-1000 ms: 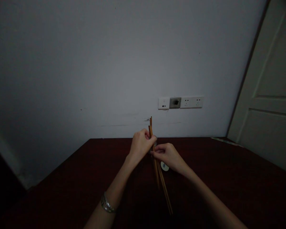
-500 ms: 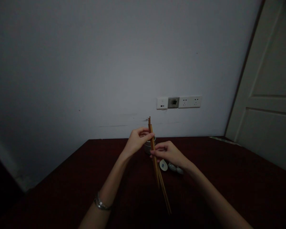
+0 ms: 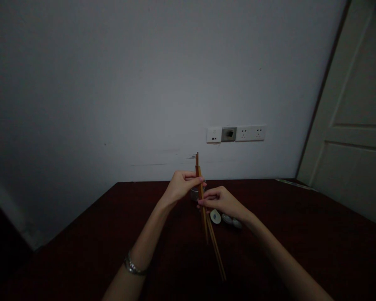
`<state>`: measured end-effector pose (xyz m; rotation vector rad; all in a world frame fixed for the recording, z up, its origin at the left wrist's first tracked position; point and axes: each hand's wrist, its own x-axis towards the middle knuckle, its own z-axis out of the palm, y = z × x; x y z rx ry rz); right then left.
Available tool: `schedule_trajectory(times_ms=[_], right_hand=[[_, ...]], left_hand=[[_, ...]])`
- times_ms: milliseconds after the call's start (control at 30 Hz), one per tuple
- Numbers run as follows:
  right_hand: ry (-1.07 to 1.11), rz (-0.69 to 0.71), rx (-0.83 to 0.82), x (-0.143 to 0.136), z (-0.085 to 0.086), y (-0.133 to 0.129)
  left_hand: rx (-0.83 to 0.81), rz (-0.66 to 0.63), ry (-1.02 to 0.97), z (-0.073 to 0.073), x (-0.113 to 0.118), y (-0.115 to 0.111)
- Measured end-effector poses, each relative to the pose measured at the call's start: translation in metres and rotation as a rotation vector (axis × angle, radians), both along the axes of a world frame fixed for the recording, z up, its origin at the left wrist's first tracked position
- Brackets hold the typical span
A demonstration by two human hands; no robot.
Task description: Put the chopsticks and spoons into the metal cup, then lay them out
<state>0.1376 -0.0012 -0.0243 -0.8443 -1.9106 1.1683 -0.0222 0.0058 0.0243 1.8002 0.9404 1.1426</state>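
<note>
Several wooden chopsticks [image 3: 204,219] stand steeply in front of me, their lower ends spread apart. Near their upper part, my left hand [image 3: 189,182] pinches them between thumb and fingers. Lower down, my right hand [image 3: 213,198] grips the same bundle from the right, fingers closed around it. Behind the hands is a round container [image 3: 194,193], mostly hidden. A white spoon [image 3: 215,216] with a blue mark lies just beyond my right hand, with further spoons [image 3: 232,220] beside it, partly covered by the wrist.
The dark red table [image 3: 138,209] reaches back to a pale wall with a row of sockets [image 3: 235,133]. A flat strip [image 3: 296,184] lies at the table's back right edge, near a pale door [image 3: 354,167].
The chopsticks have shifted slightly within the hands, and their lower left ends sit a little higher. Both hands keep nearly the same place and hold.
</note>
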Motion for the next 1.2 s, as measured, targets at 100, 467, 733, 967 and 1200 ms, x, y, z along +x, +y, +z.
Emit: schedule_trajectory(times_ms=[100,467,733,967,1200], right_hand=[[-0.061,-0.08,0.132,0.01,0.008,-0.002],[-0.041,-0.428,0.676,0.024,0.041,-0.026],[-0.03,-0.37,0.714,0.018,0.036,-0.024],[-0.034,-0.309,0.694,0.017,0.038,-0.027],[-0.008,-0.295,0.691,0.016,0.037,-0.027]], left_hand=[[0.002,-0.028,0.021,-0.001,-0.001,-0.001],[-0.079,-0.24,0.008,-0.007,0.001,-0.003],[-0.069,-0.296,0.041,-0.006,0.002,-0.006],[-0.041,-0.307,0.056,-0.006,0.002,-0.006],[-0.068,-0.301,0.077,-0.006,0.001,-0.007]])
